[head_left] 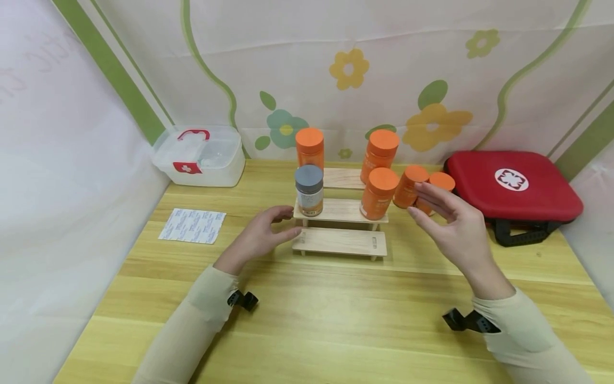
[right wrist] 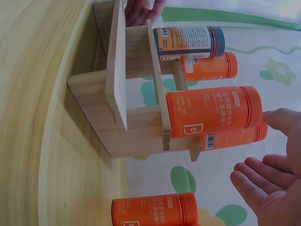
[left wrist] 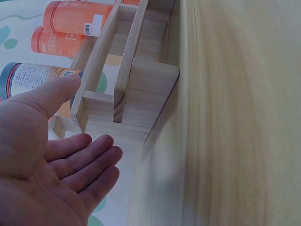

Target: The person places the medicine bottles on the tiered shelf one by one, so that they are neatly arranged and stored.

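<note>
A stepped wooden rack (head_left: 339,241) stands in the middle of the table. On its middle step are a grey-capped bottle (head_left: 309,191) at the left and an orange bottle (head_left: 379,194) at the right. Two more orange bottles, one left (head_left: 309,146) and one right (head_left: 380,154), stand on the top step. My left hand (head_left: 261,233) is at the rack's left end, thumb and fingers spread apart. Beside the rack's right end, two orange bottles (head_left: 410,186) stand on the table, partly covered by my right hand (head_left: 453,221). Its fingers are extended, with nothing in the palm (right wrist: 277,188).
A translucent first-aid box (head_left: 203,160) with a red handle sits at the back left. In front of it lies a flat white packet (head_left: 193,226) with blue print. A red case (head_left: 513,184) with a black handle rests at the right. A patterned curtain (head_left: 297,64) hangs behind.
</note>
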`<action>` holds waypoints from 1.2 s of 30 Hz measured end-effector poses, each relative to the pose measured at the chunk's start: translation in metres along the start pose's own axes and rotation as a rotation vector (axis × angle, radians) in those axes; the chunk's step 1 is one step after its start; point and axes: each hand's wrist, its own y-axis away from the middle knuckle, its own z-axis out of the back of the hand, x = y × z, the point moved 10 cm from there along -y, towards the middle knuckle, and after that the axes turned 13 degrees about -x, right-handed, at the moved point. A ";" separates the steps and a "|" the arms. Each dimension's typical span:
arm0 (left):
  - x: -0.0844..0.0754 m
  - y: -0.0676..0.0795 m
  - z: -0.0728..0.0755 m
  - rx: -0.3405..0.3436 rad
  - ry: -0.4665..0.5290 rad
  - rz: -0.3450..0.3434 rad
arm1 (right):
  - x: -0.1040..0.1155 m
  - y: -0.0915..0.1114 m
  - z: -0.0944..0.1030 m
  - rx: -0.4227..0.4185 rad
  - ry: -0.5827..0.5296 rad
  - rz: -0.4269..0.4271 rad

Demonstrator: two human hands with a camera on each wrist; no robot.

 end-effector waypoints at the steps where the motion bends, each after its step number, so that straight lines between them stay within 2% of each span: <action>1: 0.001 0.001 0.000 0.001 -0.004 -0.003 | -0.001 0.000 0.001 -0.002 0.007 -0.001; 11: 0.003 0.005 -0.001 0.020 0.005 -0.014 | -0.012 0.002 0.013 -0.012 0.049 -0.033; 20: 0.005 0.006 -0.002 0.009 0.015 -0.028 | -0.026 0.000 0.027 -0.043 0.065 -0.067; 32: 0.002 0.003 0.001 -0.011 0.021 -0.017 | -0.075 -0.007 0.052 -0.142 0.220 -0.276; 36: 0.002 0.001 0.001 -0.012 0.034 -0.014 | -0.087 -0.009 0.056 -0.142 0.250 -0.332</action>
